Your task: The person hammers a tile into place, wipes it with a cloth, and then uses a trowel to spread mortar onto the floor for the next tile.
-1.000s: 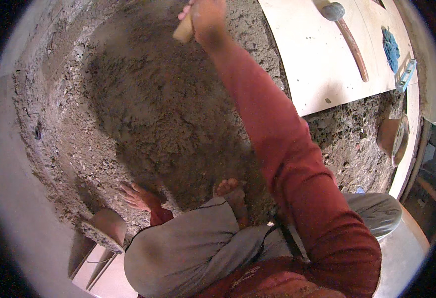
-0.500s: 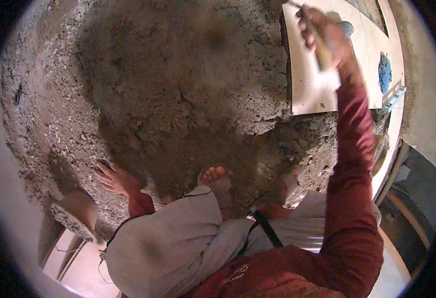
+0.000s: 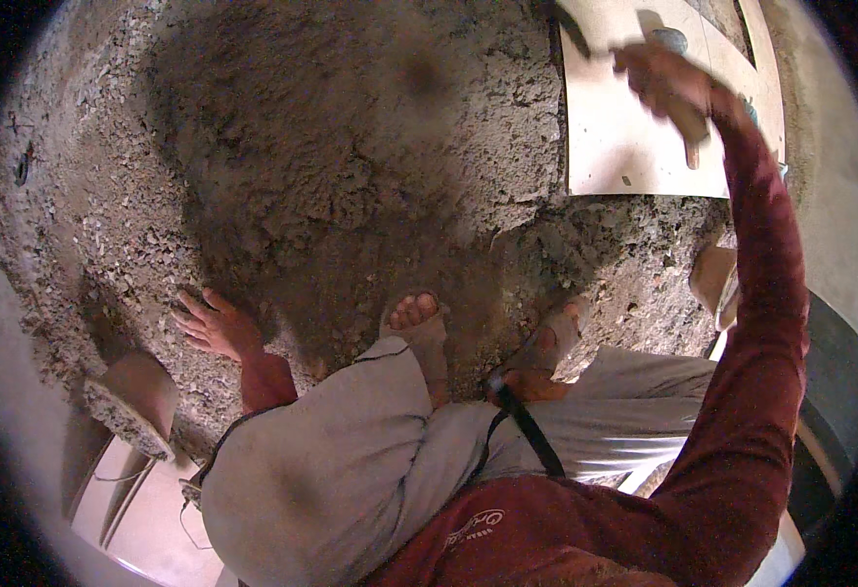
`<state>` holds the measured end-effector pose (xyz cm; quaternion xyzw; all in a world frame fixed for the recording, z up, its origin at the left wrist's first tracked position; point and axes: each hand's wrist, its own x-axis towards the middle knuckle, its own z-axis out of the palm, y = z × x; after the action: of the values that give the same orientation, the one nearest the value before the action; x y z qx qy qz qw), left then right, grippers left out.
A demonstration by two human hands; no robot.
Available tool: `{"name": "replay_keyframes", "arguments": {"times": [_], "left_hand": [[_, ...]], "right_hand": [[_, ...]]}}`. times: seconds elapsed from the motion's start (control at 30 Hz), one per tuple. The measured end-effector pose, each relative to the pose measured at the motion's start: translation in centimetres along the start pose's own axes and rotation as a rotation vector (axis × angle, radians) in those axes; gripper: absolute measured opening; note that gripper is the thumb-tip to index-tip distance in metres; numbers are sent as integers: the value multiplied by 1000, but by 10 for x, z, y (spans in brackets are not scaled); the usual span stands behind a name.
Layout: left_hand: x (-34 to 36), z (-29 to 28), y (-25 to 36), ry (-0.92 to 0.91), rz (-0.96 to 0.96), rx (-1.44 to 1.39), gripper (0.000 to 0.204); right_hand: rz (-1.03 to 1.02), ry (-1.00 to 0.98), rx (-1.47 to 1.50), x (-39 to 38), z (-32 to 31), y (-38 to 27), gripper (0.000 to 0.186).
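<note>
The person crouches at the near side of a rough, crumbly grey-brown bed of mortar [image 3: 351, 186], bare feet [image 3: 414, 311] set on it, and works at its surface. The right hand [image 3: 663, 80] is lifted at the far right, its fingers curled around the handle of a trowel-like tool [image 3: 573, 31]; motion blur hides the exact grip. The tool's dark blade points far and left, at the left edge of a pale slab [image 3: 634, 161]; whether it touches the slab or the mortar cannot be told. The left hand [image 3: 216, 325] is spread at the near left, palm down, apparently resting on the loose mortar and holding nothing. A mallet [image 3: 668, 40] lies on the slab, its head just beyond the right hand and its handle end showing below. A brown curved piece [image 3: 135, 391] sits near the left hand, and another [image 3: 712, 277] lies to the right, near the right sleeve. To handle this well, I would judge, a firm but loose-wristed hold suits the tool, with the blade kept at a low angle so that it skims rather than gouges. Beside the slab, short, light strokes would spare its edge. The left hand should bear little weight, since the crumbly surface looks easy to dent, and the feet likewise.
</note>
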<state>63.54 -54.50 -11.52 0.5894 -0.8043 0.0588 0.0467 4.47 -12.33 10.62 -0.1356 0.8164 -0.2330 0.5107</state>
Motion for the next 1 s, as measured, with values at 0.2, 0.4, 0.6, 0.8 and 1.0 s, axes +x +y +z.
{"name": "replay_keyframes", "arguments": {"times": [0.2, 0.4, 0.6, 0.8, 1.0], "left_hand": [[-8, 0, 4, -14, -19, 4, 60], [-1, 11, -4, -104, 40, 302, 59], [-3, -1, 7, 12, -23, 18, 58], [-5, -9, 10, 7, -41, -34, 60], [-7, -10, 4, -29, -40, -18, 58]], "right_hand": [[408, -108, 101, -132, 144, 45, 42], [82, 459, 260, -161, 151, 47, 36], [-255, 473, 514, 11, 116, 5, 30], [-168, 306, 494, 45, 300, -125, 30], [-479, -284, 632, 73, 358, -179, 30]]}}
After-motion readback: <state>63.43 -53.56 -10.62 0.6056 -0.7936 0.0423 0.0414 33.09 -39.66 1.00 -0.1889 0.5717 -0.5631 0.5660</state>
